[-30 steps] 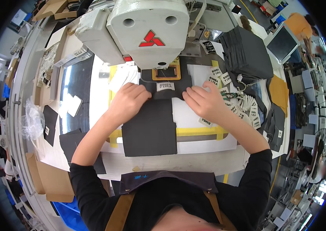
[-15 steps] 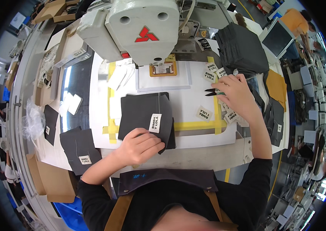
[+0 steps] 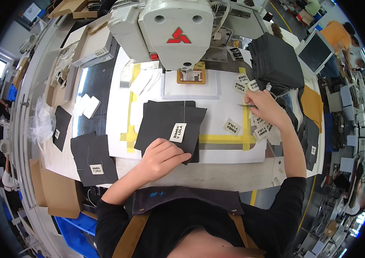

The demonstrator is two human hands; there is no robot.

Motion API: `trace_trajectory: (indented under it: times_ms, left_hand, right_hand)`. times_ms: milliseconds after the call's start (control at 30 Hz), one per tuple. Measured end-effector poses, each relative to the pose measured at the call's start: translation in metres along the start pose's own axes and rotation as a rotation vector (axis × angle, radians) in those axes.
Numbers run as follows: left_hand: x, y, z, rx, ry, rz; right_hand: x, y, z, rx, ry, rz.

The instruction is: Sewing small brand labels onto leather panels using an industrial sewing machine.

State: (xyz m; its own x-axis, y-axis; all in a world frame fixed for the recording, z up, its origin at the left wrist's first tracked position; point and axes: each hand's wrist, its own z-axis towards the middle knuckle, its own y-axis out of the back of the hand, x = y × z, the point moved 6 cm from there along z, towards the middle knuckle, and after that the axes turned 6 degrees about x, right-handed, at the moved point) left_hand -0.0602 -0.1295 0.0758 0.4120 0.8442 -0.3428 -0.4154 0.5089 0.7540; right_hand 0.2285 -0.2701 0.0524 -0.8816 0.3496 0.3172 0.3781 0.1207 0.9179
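Fingers [image 3: 171, 152] of the left hand [image 3: 156, 161] bend together on the lower right part of a black panel [image 3: 159, 122], and seem clamped on its edge, though their undersides are hidden. The panel lies just below the centre of the frame, askew over another dark piece [image 3: 196, 155], with a pale label [image 3: 178, 132] on its face and a thread [image 3: 185, 111] running up from that. Right of centre, the right hand [image 3: 266, 105] has its fingers closed around slim dark snips [image 3: 246, 105], blades pointing left, beside scattered labels [image 3: 261, 124]. A loose label [image 3: 233, 127] lies between the hands on a white sheet [image 3: 217, 114]. At the top of the frame stands the machine [image 3: 178, 32]; another labelled panel [image 3: 84, 148] lies at the lower left of the tabletop [image 3: 221, 174]. I judge the panel light, thin and flexible, apt to slide or curl, so best pinched at a lower corner, clear of label and thread, with light downward pressure.
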Motion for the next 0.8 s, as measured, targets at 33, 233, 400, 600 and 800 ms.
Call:
trace_trajectory:
  times_ms: [33, 233, 400, 600, 800]
  left_hand:
    - [0.0, -0.002, 0.001, -0.007, 0.003, -0.016]
    - [-0.003, -0.008, -0.002, -0.032, 0.048, -0.047]
    - [-0.003, -0.015, 0.001, -0.08, 0.087, -0.081]
    - [-0.01, -0.022, 0.007, -0.078, 0.028, -0.012]
    - [-0.016, -0.028, 0.015, -0.02, -0.041, 0.03]
  right_hand:
    - [0.0, 0.002, 0.0, 0.024, 0.007, 0.036]
    - [0.021, 0.04, 0.005, -0.165, 0.164, 0.176]
    - [0.044, 0.065, 0.015, -0.297, 0.242, 0.168]
    - [0.047, 0.037, 0.053, 0.155, -0.102, 0.293]
    - [0.035, 0.006, 0.084, 0.128, -0.032, 0.423]
